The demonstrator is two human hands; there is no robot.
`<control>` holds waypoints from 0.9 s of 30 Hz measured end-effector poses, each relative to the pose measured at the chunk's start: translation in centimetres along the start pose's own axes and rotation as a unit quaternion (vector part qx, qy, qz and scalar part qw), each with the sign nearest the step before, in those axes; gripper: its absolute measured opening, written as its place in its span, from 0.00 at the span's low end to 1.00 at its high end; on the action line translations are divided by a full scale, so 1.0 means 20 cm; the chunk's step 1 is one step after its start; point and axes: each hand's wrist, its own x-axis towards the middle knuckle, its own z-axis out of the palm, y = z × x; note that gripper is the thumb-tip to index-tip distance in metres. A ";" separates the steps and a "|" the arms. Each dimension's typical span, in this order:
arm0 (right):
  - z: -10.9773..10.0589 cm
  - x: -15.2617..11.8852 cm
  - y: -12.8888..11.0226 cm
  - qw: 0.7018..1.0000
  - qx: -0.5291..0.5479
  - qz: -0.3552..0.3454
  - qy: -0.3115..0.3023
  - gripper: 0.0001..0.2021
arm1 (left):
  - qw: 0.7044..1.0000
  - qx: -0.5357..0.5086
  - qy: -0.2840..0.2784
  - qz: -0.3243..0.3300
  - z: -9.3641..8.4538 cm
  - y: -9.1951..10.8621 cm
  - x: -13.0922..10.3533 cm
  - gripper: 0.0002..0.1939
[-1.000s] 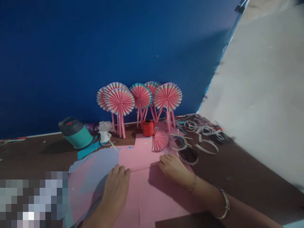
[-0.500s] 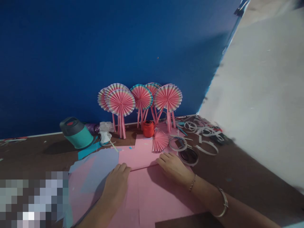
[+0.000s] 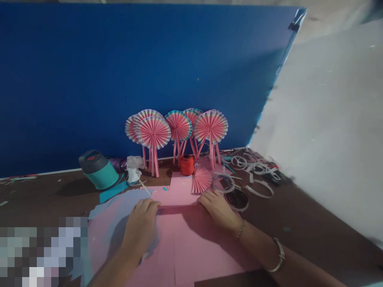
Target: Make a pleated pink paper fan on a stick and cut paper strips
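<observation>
A pink paper sheet (image 3: 176, 196) lies between my hands, with a narrow fold along its near edge. My left hand (image 3: 140, 223) is closed on the left end of that fold, thumb and fingers pinching it. At the right end, my right hand (image 3: 220, 211) pinches the same edge, its fingers curled together. The folded edge is raised slightly and casts a shadow on the larger pink sheets (image 3: 197, 247) underneath. Just beyond my right hand sits a small pleated pink paper piece (image 3: 201, 181), beside a red round container (image 3: 187, 165).
Several pleated round paper fans (image 3: 153, 132) on pink sticks stand against the blue wall (image 3: 98, 71). A teal and grey jug-like container (image 3: 101, 173) and crumpled white material (image 3: 133, 169) are at left. Rolls of tape (image 3: 236, 199) and white loops (image 3: 259, 188) lie at right.
The folded edge of the pink sheet has risen a little and looks wider. My left hand has shifted slightly left and away from me; my right hand stays nearly in place.
</observation>
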 end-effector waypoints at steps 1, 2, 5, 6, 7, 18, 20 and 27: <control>0.00 0.00 0.01 1.000 0.020 0.010 0.022 0.07 | 0.999 -0.016 0.042 -0.005 -0.01 -0.03 0.01 0.18; 0.01 0.00 0.03 0.998 0.038 0.019 0.047 0.07 | 0.995 -0.036 0.086 -0.016 -0.02 -0.05 0.02 0.17; 0.02 -0.01 0.06 0.987 0.079 0.044 0.136 0.08 | 0.963 -0.144 0.207 -0.091 -0.05 -0.10 0.05 0.10; 0.01 -0.01 0.06 0.982 0.084 0.048 0.164 0.08 | 0.948 -0.199 0.214 -0.122 -0.06 -0.10 0.06 0.09; 0.00 -0.01 0.05 0.978 0.082 0.048 0.188 0.08 | 0.933 -0.265 0.194 -0.150 -0.07 -0.08 0.06 0.10; -0.12 -0.02 -0.14 0.967 -0.116 -0.112 0.199 0.10 | 0.525 -0.768 -0.018 -0.367 -0.07 0.39 0.12 0.09; -0.13 -0.03 -0.14 0.968 -0.124 -0.117 0.184 0.09 | 0.516 -0.773 0.011 -0.368 -0.04 0.40 0.14 0.05; -0.16 0.03 -0.12 0.959 0.133 0.083 0.235 0.13 | 0.523 -0.796 0.120 -0.279 0.03 0.31 0.17 0.13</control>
